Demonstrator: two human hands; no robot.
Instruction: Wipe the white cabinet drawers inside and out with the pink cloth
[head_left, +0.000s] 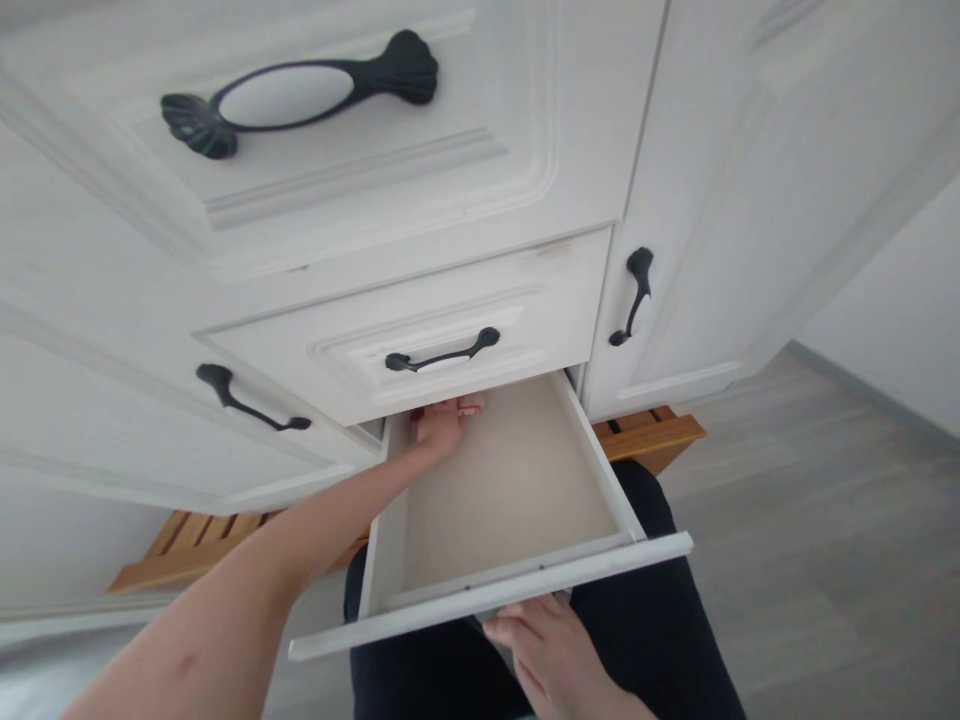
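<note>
A white drawer [517,480] is pulled out of the cabinet, its pale bottom bare toward the front. My left hand [441,425] reaches into its back left corner, fingers bent round a small pinkish-white thing [471,404] too small to name; the cabinet front partly hides them. Below the outer side of the drawer front [495,592], my right hand [551,645] has its fingers curled together against the panel. Something grey shows by those fingertips, and what they grip is hidden by the panel.
Above is a closed drawer with a dark handle [442,358], and a larger handle [300,95] higher up. Cabinet doors [720,200] flank the drawers. Slatted wood [652,440] juts out beneath the cabinet. My dark-clothed legs [645,620] are under the drawer; grey floor [825,560] lies to the right.
</note>
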